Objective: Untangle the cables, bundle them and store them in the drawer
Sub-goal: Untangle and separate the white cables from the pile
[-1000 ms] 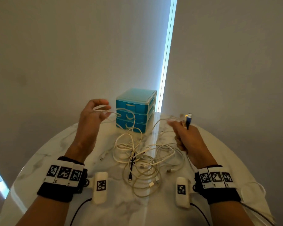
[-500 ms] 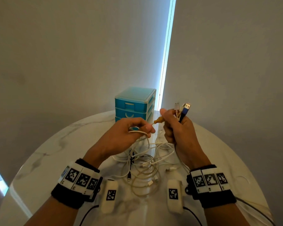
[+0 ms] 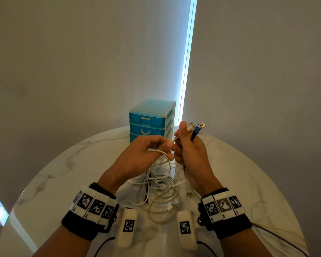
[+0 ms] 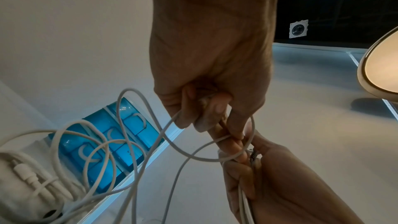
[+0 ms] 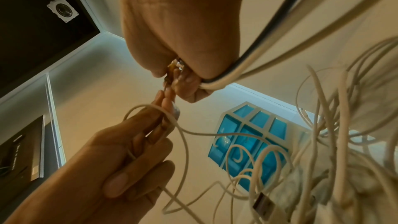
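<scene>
**A:** Status on the grips?

**B:** Right hand (image 3: 191, 154) is fisted round a bunch of cable ends, plugs sticking up out of the top of the fist: a blue USB plug (image 3: 197, 129) and paler ones beside it. Left hand (image 3: 146, 154) pinches one white cable (image 3: 160, 152) between thumb and fingertips, just beside the right fist, knuckles nearly touching.

**A:** Where's that cable's end relative to the right-hand grip?

**B:** Directly left of it and slightly below the plug tips. The stretch runs roughly level from the left pinch into the right fist. The left hand is carrying it, so it feeds; the right only has to open a finger and take it. I can't tell whether the tip is already under the right thumb.

**A:** Rest of the cables?

**B:** The tangled pile (image 3: 161, 190) hangs and lies below both grips on the marble table (image 3: 67, 182). Blue drawer unit (image 3: 151, 120) stands beyond the hands, all drawers shut.

**A:** Change from a second back?

**B:** The left hand was out wide then, holding a loop up near the drawers; it's since closed in on the right fist. The right hand has risen a bit, same plugs in it.

**A:** Risk?

**B:** Probably the loop round the left fingers snagging as the end passes over.
</scene>
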Available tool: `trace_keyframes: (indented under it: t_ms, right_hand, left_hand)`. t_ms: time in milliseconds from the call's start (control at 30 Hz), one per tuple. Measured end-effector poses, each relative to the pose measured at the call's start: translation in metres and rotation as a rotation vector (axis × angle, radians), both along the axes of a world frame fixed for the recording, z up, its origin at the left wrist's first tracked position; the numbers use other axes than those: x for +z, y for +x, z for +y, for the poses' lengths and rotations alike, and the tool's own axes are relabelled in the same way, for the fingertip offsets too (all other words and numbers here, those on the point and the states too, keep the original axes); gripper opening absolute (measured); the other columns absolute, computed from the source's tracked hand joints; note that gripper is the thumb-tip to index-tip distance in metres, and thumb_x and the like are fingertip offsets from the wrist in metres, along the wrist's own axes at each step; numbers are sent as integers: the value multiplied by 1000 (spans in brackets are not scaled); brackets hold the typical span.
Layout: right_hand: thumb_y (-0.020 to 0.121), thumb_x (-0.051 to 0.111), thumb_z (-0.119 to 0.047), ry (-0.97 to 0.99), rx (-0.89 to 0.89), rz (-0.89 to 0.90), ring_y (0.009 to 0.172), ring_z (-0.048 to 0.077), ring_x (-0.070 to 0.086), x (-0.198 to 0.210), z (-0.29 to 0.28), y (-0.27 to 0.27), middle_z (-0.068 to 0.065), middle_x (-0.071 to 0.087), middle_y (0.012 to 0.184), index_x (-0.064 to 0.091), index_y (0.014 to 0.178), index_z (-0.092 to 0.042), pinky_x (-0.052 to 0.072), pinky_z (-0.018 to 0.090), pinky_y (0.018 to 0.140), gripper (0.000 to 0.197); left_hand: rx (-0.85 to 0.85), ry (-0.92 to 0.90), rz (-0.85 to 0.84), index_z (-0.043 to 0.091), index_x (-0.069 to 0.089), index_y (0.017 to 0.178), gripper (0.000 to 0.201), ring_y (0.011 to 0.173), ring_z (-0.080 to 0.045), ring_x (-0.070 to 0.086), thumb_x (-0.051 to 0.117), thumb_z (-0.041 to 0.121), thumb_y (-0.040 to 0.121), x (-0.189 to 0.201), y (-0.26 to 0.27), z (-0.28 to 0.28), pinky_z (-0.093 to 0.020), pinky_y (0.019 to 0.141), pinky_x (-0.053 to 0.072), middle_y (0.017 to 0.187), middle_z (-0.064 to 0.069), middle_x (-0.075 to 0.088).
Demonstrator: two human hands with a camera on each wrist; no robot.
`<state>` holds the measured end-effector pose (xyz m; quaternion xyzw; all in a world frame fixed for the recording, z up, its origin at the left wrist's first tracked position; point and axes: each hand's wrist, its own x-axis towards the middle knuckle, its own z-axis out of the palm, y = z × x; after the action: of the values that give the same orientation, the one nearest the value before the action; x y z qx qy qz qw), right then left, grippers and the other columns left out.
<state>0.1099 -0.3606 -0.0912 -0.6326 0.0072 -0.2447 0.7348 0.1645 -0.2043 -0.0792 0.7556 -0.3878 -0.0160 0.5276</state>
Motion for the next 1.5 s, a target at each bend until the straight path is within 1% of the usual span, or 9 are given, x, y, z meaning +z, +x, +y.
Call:
trace_keyframes:
  t_ms: [233, 367, 500, 633, 867, 1033, 1133, 1267, 1500]
  right_hand:
    - [101, 39, -71, 167, -46, -36, 58, 8, 44, 2, -7, 7, -7, 43, 64, 47, 75, -24, 39, 26, 58, 55]
    - [102, 37, -71, 386, -92, -151, 62, 16, 53, 10, -33, 6, -2, 47, 66, 46, 81, -22, 51, 31, 68, 54]
    - [103, 38, -74, 495, -213, -214, 53, 14, 32, 21, -72, -6, -5, 32, 65, 47, 81, -24, 42, 30, 55, 55]
    - [89, 61, -74, 346, -242, -168, 51, 9, 24, 26, -79, -15, -9, 30, 61, 45, 75, -30, 24, 26, 44, 50]
    - [87, 75, -67, -372, 180, 204, 48, 8, 36, 13, -3, -11, -12, 46, 53, 75, 104, -24, 33, 26, 47, 46]
    - [100, 70, -49, -410, 311, 174, 48, 10, 35, 16, 4, -11, -10, 43, 54, 81, 98, -20, 32, 24, 47, 31]
    - [103, 68, -34, -178, -189, 141, 55, 16, 49, 26, -49, -5, -11, 52, 59, 79, 94, -23, 41, 27, 47, 18]
    - [110, 50, -43, -94, -1058, 153, 116, 37, 68, 37, -118, -29, 16, 72, 123, 63, 135, -13, 54, 44, 94, 41]
    - [104, 64, -33, -344, -1071, 89, 99, 27, 72, 39, -87, -30, 9, 73, 115, 43, 152, -11, 57, 44, 96, 57]
  left_hand:
    - [6, 63, 39, 33, 78, 116, 19, 109, 9, 68, 66, 37, 103, -2, 3, 7, -10, 91, 52, 110, 20, 79]
    - [172, -7, 79, 37, 81, 109, 18, 106, 8, 68, 71, 48, 98, -4, 14, 18, -25, 95, 53, 110, 22, 77]
    - [327, -190, 176, 25, 81, 96, 16, 81, 12, 68, 71, 37, 99, 2, 27, 33, -7, 70, 50, 86, 21, 78]
    - [348, -226, 200, 22, 79, 94, 16, 64, 19, 60, 69, 32, 101, 6, 29, 37, -2, 53, 42, 67, 27, 70]
    - [383, -200, 152, 21, 62, 120, 20, 88, 4, 70, 69, 15, 102, 6, 22, 23, -12, 72, 57, 104, 0, 71]
    - [341, -160, 115, 28, 54, 132, 42, 98, -8, 61, 69, 6, 99, 5, 21, 28, -31, 89, 56, 107, 3, 58]
    - [279, -128, 57, 43, 46, 141, 63, 124, -4, 54, 81, 22, 93, 4, 24, 36, -27, 102, 48, 138, 12, 52]
    - [274, -138, -5, 53, 41, 144, 68, 141, -7, 40, 80, 42, 89, 12, 23, 44, -33, 115, 37, 153, 15, 41]
    - [179, -81, 20, 40, 68, 124, 30, 115, 5, 62, 74, 38, 95, 13, 12, 30, -38, 108, 52, 121, 22, 67]
